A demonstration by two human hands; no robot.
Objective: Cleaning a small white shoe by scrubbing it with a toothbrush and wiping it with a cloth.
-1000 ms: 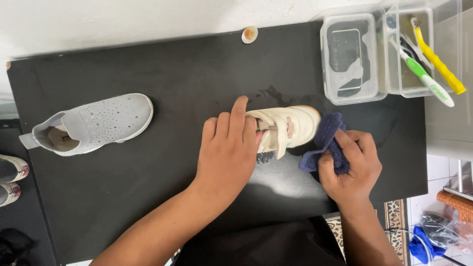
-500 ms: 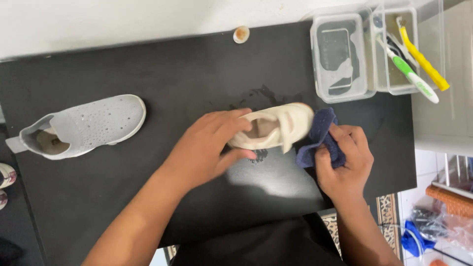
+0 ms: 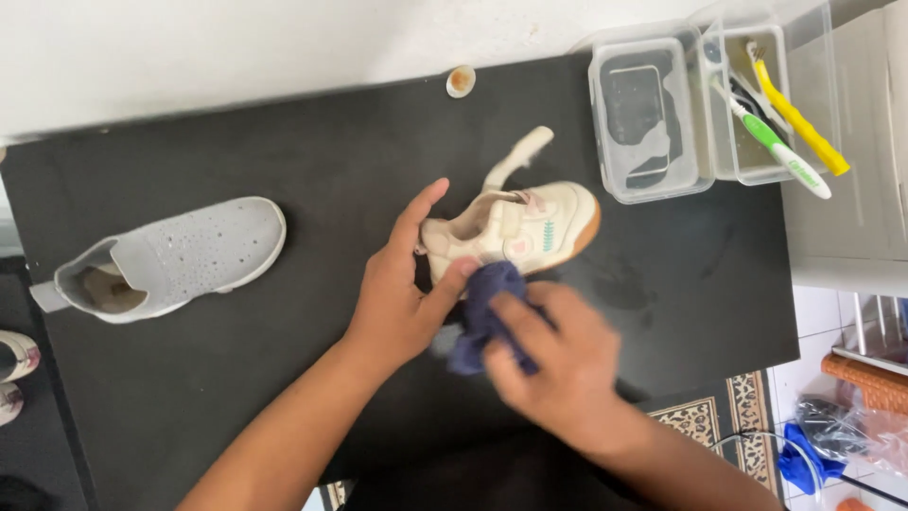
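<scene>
Left hand fingers clasped round heel of small cream strap-fastened child's shoe, right hand fingers closed on crumpled dark blue cloth pressed to shoe's side, on black tabletop, grey perforated slip-on shoe well apart to the left

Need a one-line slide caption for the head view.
Left hand steadies a small cream shoe on a black table while right hand presses a blue cloth to it.

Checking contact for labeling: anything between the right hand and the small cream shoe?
Yes. A dark blue cloth sits between the right hand and the cream shoe. The left hand grips the shoe directly.
</scene>
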